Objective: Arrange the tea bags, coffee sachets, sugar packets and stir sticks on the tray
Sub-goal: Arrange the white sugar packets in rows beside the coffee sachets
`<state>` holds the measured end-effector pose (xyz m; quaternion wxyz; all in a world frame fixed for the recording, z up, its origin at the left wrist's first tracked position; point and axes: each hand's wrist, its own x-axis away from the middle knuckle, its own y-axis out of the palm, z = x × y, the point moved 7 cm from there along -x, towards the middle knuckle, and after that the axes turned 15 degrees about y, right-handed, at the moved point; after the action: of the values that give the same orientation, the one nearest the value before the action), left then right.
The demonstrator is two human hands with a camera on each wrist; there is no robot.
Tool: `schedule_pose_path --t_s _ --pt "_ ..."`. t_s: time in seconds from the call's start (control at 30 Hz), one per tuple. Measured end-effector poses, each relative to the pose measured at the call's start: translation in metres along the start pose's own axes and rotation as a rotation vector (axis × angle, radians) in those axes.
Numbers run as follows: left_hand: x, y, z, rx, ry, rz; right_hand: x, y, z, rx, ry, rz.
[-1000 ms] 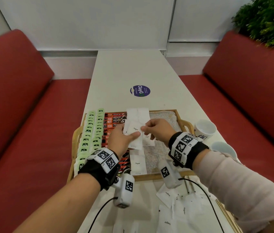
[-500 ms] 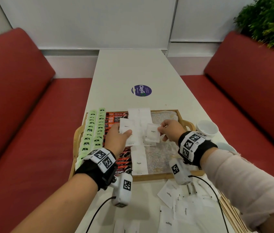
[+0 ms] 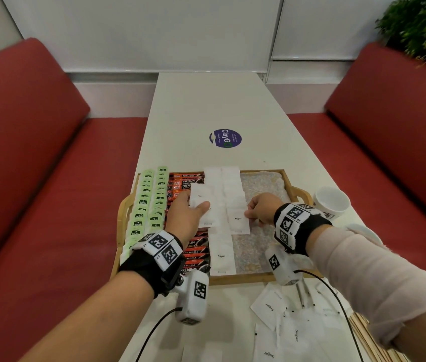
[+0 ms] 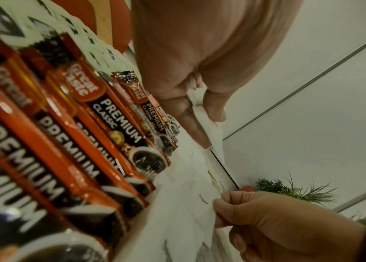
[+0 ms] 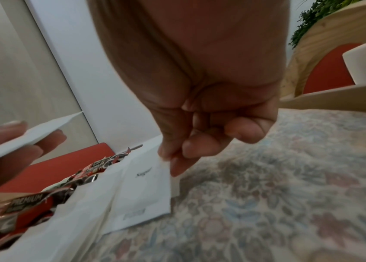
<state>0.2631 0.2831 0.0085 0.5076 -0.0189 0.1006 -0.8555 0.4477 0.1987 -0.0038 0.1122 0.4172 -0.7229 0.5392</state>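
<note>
**Sugar packets going down on the tray**

Booth setup here: long white table (image 3: 206, 111) between two red padded benches (image 3: 23, 152), green plant (image 3: 421, 27) up in the far right corner. A wooden tray with a floral liner (image 3: 261, 178) sits at the near end. On it, left to right: two rows of light green tea bags (image 3: 151, 199), a row of red and black coffee sachets (image 3: 184, 181), then white paper sugar packets (image 3: 228, 184) in two columns.

Right hand (image 3: 260, 209) pinches the edge of one white sugar packet (image 3: 238, 220), which lies flat on the second column. Left hand (image 3: 187, 215) holds another white sugar packet (image 3: 201, 197), thumb on top, just above the sachets.

More loose sugar packets (image 3: 289, 333) and thin wooden stir sticks (image 3: 368, 333) lie on the table in front of the tray. Two white cups (image 3: 332, 202) stand to the right.
</note>
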Motion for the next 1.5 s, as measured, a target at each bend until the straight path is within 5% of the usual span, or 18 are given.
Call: schedule_pose_path --t_s 0.27,0.43,0.67,1.03,1.5 --pt "0.002 0.003 -0.005 0.107 -0.084 -0.016 -0.005 0.001 0.001 0.118 0.038 0.027" --pt "0.007 0.016 -0.001 0.321 -0.21 -0.054 0.005 -0.009 -0.007 0.035 -0.08 0.079" --pt "0.013 0.025 0.021 0.272 -0.1 -0.1 0.043 -0.001 -0.019 -0.16 -0.246 -0.113" --pt "0.017 0.02 0.021 0.228 -0.103 -0.004 0.043 -0.019 -0.005 -0.262 -0.232 -0.034" --pt "0.012 0.003 0.016 0.184 -0.078 0.066 0.016 0.006 0.009 0.221 -0.058 -0.024"
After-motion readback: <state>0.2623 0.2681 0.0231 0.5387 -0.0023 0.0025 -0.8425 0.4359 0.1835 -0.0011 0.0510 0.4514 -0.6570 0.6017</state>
